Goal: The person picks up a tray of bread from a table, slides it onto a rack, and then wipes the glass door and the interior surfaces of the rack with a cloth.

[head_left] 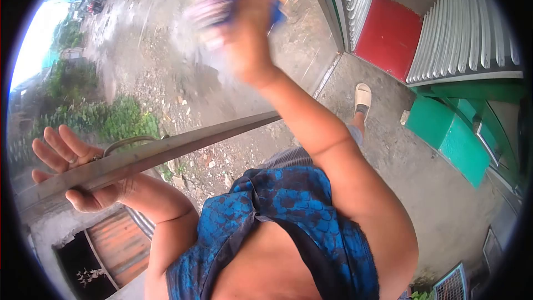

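Observation:
My right hand [252, 44] is raised at the top middle, closed around a pink, white and blue cloth [222, 0] that is smeared by motion. At the left, my left hand [89, 169] is at a long grey metal bar [177, 139], which crosses in front of the palm. The fingers spread out above the bar and the thumb shows below it. Beside these fingers a thin curved metal handle [130, 140] joins the bar. The bar's far end passes behind my right forearm.
A muddy, stony path [144, 50] runs beyond the bar, with green plants [111, 116] on its left. To the right are a red panel [388, 36], white louvred slats [466, 33] and a green panel [449, 139]. One sandalled foot [362, 97] stands on concrete. Rusty corrugated metal [119, 244] lies lower left.

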`<state>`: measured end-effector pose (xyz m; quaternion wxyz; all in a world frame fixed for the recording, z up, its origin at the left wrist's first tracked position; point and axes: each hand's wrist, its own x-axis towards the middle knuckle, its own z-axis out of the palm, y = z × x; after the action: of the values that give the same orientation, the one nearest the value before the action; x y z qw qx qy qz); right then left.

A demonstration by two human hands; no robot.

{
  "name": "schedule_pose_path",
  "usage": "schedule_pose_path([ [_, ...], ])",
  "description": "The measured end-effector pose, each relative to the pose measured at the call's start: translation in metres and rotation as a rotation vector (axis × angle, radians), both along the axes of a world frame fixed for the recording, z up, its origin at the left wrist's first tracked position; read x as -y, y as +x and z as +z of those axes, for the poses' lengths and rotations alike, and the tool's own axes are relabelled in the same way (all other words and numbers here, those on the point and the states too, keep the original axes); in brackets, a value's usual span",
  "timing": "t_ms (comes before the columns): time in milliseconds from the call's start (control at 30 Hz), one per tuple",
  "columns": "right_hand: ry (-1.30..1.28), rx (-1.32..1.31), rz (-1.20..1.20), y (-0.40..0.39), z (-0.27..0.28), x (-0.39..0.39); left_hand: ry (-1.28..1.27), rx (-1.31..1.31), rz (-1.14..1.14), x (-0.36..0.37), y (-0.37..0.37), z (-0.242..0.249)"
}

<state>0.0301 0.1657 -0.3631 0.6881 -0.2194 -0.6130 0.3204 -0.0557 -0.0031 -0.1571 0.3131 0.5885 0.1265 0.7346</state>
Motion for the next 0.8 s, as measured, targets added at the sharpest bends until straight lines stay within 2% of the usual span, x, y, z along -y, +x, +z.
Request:
schedule_pose_path([
  [67, 0.355, 0.005, 0.073, 0.001, 0.063, 0.035, -0.009, -0.011, 0.001, 0.004, 0.006, 0.000],
  [100, 0.494, -0.001, 0.115, 0.002, 0.077, 0.055, -0.014, -0.027, -0.004, 0.003, 0.009, 0.001],
  [133, 0.479, -0.046, 0.270, 0.008, 0.068, 0.078, -0.012, -0.021, -0.022, 0.007, 0.007, 0.001],
  [167, 0.471, -0.089, 0.418, 0.009, 0.045, 0.101, 0.021, -0.083, 0.311, 0.013, 0.001, 0.000],
  [200, 0.411, -0.089, 0.473, 0.013, 0.015, 0.111, 0.067, -0.138, 0.645, 0.014, -0.002, 0.000],
  [233, 0.367, -0.069, 0.531, 0.019, -0.019, 0.117, 0.094, -0.125, 0.626, 0.011, -0.002, -0.001],
  [300, 0.194, 0.064, 0.517, 0.036, -0.092, 0.133, 0.027, -0.065, 0.059, 0.007, -0.001, -0.001],
  [433, -0.255, 0.445, 0.443, 0.072, -0.236, 0.160, 0.066, -0.089, 0.098, 0.008, -0.010, -0.005],
  [500, -0.704, 0.636, 0.483, 0.080, -0.314, 0.162, 0.100, -0.124, 0.155, 0.013, -0.014, -0.008],
  [567, -1.164, 0.841, 0.841, 0.099, -0.306, 0.104, 0.052, -0.112, 0.339, 0.014, -0.012, -0.012],
  [600, -1.218, 0.679, 0.681, 0.098, -0.293, 0.084, 0.036, -0.104, 0.512, 0.012, -0.002, -0.015],
  [633, -1.252, 0.507, 0.534, 0.096, -0.275, 0.060, 0.118, -0.097, 0.500, 0.010, -0.004, -0.015],
  [667, -1.191, 0.509, 0.514, 0.096, -0.246, 0.032, 0.054, -0.112, 0.470, 0.012, -0.006, -0.017],
  [733, -1.108, -0.082, 0.529, 0.103, -0.168, -0.007, -0.024, -0.066, 0.475, 0.013, -0.006, -0.022],
  [800, -0.669, -0.132, 0.482, 0.105, -0.050, -0.033, -0.002, -0.032, 0.469, 0.012, -0.009, -0.026],
])
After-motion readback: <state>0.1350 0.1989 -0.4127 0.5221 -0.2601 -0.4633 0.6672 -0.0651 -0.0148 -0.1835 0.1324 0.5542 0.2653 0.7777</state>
